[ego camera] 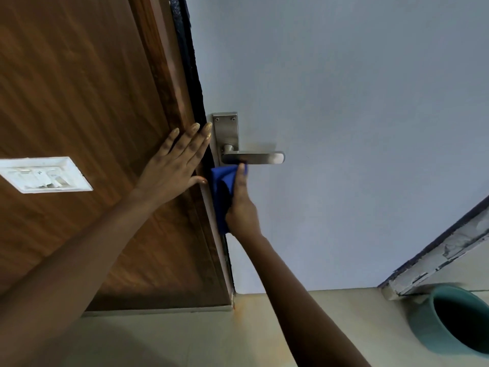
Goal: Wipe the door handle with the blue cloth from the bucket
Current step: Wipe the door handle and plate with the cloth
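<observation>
A brushed-metal lever door handle point(254, 157) on a tall backplate is fixed to the pale grey-blue door point(344, 128). My right hand point(242, 205) grips the folded blue cloth point(221, 192) and presses it against the door just under the inner end of the lever, thumb tip touching the lever's underside. My left hand point(176, 165) lies flat with fingers spread on the brown wooden frame beside the door's edge, holding nothing. A teal bucket point(434, 324) stands on the floor at the lower right, its inside dark.
A white switch plate point(45, 174) is set in the brown wood panel at left. Beige floor tiles point(238, 335) run along the bottom. A worn pale ledge with a dark edge point(436, 255) slants above the bucket.
</observation>
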